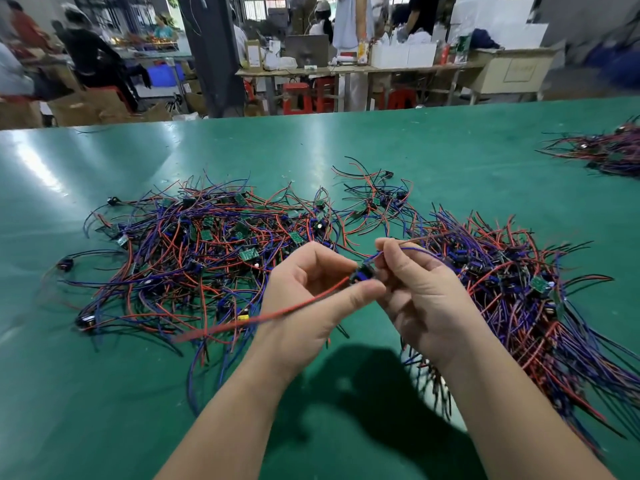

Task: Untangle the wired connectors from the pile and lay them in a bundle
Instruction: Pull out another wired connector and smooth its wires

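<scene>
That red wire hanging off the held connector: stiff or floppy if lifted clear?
Probably floppy: the red wire sags away from the black connector. Likely light: the left hand and right hand carry it by fingertips. Its tail may snag the pile.

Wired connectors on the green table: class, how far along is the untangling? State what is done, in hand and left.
Done: a bundle with roughly aligned wires lies at the right. In hand: the left hand and right hand hold one black connector and its red and blue wires. Left: the large tangled pile at the left.
</scene>
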Demonstrator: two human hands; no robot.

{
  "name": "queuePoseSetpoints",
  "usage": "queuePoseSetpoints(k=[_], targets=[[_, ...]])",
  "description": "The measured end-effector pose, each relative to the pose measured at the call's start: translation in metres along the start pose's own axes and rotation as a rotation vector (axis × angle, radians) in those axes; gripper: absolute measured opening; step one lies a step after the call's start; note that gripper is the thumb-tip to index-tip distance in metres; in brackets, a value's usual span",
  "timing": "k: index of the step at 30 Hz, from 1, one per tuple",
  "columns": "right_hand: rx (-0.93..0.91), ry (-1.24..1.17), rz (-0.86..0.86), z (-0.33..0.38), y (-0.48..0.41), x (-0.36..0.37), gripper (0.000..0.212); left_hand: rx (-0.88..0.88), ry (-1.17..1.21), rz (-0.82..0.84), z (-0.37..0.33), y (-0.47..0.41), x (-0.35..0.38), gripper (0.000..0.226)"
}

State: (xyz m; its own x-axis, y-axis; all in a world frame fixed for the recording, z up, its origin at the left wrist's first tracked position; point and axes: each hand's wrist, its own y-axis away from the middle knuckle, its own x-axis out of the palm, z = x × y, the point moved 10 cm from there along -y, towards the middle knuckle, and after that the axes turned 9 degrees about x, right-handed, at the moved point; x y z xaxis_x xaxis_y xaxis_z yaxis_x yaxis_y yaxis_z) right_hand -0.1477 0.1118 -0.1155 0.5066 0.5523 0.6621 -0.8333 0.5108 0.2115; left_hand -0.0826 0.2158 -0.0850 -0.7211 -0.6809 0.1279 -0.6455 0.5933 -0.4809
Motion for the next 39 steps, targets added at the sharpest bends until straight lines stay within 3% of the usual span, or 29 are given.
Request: queuePoseSetpoints(k=[4, 7, 10, 12, 15, 19, 21, 25, 31, 34, 37, 39], targets=[[0.023, 0.028, 0.016, 0.003, -0.005, -0.004, 0.01, -0.031, -0.013, 0.2, 0.002, 0.004, 0.02, 0.024], [-0.016, 0.097, -0.043, 0.012, -0.007, -0.015, 0.023, -0.091, 0.028, 0.284, 0.008, 0.007, 0.024, 0.038], [-0.049, 0.156, -0.087, 0.016, -0.007, -0.021, 0.031, -0.262, 0.115, 0.174, 0.026, 0.008, 0.016, 0.041], [-0.084, 0.225, -0.098, 0.017, -0.007, -0.022, 0.032, -0.383, 0.199, 0.085, 0.036, 0.012, 0.016, 0.01], [-0.118, 0.336, -0.101, 0.014, -0.006, -0.019, 0.029, -0.404, 0.094, 0.051, 0.046, 0.018, 0.014, 0.035], [-0.114, 0.368, -0.104, 0.013, -0.007, -0.019, 0.018, -0.442, 0.036, 0.072, 0.051, 0.024, 0.023, 0.012], [-0.12, 0.329, -0.119, 0.02, -0.006, -0.022, 0.006, -0.489, 0.005, 0.168, 0.052, 0.028, 0.028, 0.01], [-0.198, 0.161, -0.233, 0.049, -0.002, -0.047, 0.012, -0.633, -0.127, 0.558, 0.056, 0.055, 0.048, 0.011], [-0.258, 0.249, -0.327, 0.059, 0.001, -0.061, 0.011, -0.716, -0.1, 0.69, 0.055, 0.064, 0.046, 0.012], [-0.335, 0.381, -0.359, 0.06, -0.001, -0.058, 0.016, -0.718, -0.087, 0.62, 0.059, 0.061, 0.039, 0.01], [-0.394, 0.682, -0.483, 0.065, -0.004, -0.06, 0.024, -0.726, -0.012, 0.321, 0.064, 0.043, 0.019, 0.013], [-0.383, 0.858, -0.415, 0.06, -0.007, -0.05, 0.031, -0.708, 0.035, 0.114, 0.064, 0.032, -0.002, 0.023]])
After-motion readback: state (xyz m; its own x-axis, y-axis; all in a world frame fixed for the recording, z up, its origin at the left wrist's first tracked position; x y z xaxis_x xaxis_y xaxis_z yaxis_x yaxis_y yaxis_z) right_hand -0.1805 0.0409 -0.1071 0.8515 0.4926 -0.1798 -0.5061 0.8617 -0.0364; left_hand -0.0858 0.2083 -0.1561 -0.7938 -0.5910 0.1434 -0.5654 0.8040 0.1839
